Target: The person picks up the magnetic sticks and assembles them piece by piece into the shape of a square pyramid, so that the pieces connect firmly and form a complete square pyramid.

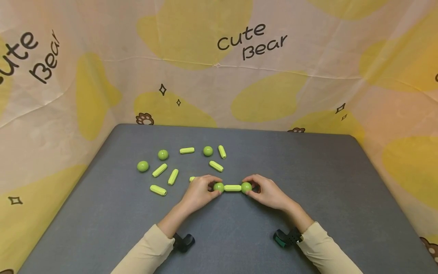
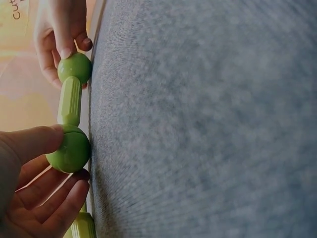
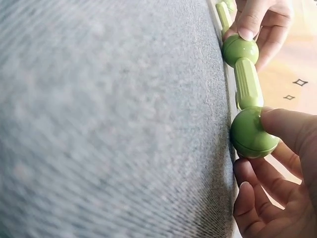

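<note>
A light green ridged rod (image 1: 232, 188) joins two darker green balls into a dumbbell shape, low over the grey table. My left hand (image 1: 202, 192) pinches the left ball (image 2: 72, 151) between thumb and fingers. On the other end, my right hand (image 1: 268, 192) pinches the right ball (image 3: 252, 134) the same way. Each wrist view shows the rod running straight from one ball to the other. Partly hidden behind my left hand lies another light green rod (image 1: 192, 179).
Loose on the table (image 1: 308, 167) lie several light green rods, among them one rod (image 1: 158, 190) left of my left hand. Three loose balls sit farther back, including a ball (image 1: 208, 151) and a ball (image 1: 143, 166). A patterned cloth (image 1: 191, 91) hangs behind the table.
</note>
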Available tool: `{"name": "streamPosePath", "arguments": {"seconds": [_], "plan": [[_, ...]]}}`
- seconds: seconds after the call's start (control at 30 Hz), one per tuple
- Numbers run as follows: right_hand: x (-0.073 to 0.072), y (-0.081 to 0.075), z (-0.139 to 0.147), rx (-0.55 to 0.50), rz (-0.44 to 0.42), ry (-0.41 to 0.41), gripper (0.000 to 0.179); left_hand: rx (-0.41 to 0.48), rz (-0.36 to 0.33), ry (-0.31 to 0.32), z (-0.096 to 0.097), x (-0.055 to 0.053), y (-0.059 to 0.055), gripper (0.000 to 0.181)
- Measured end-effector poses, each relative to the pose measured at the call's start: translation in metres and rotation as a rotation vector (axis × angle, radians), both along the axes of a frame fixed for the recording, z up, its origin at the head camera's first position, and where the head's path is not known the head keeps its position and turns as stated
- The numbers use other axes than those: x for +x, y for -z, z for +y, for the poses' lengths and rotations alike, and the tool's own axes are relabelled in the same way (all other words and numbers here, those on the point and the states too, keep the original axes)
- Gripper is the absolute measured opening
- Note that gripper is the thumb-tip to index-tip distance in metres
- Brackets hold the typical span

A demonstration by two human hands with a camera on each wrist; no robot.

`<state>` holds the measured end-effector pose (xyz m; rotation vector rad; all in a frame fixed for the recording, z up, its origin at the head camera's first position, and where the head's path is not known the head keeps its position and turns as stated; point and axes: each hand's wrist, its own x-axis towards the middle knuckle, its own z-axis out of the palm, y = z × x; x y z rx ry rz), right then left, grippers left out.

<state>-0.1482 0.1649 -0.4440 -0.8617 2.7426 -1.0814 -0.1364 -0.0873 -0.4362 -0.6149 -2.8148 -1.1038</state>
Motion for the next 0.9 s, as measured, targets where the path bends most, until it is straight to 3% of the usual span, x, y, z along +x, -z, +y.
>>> {"name": "streamPosePath", "arguments": {"seconds": [0.37,0.7,0.9], "plan": [[-0.005,-0.007,-0.005,0.023,-0.006,-0.021,0.031,-0.005,-0.004,0.004,0.0,0.0,-0.001,0.027],[-0.009,-0.01,-0.015,0.065,0.053,-0.057,0.029,0.001,-0.02,0.013,0.004,-0.002,-0.002,0.027],[-0.008,-0.009,-0.015,0.071,0.027,-0.05,0.022,0.004,0.012,0.004,0.007,-0.005,-0.002,0.025]]}}
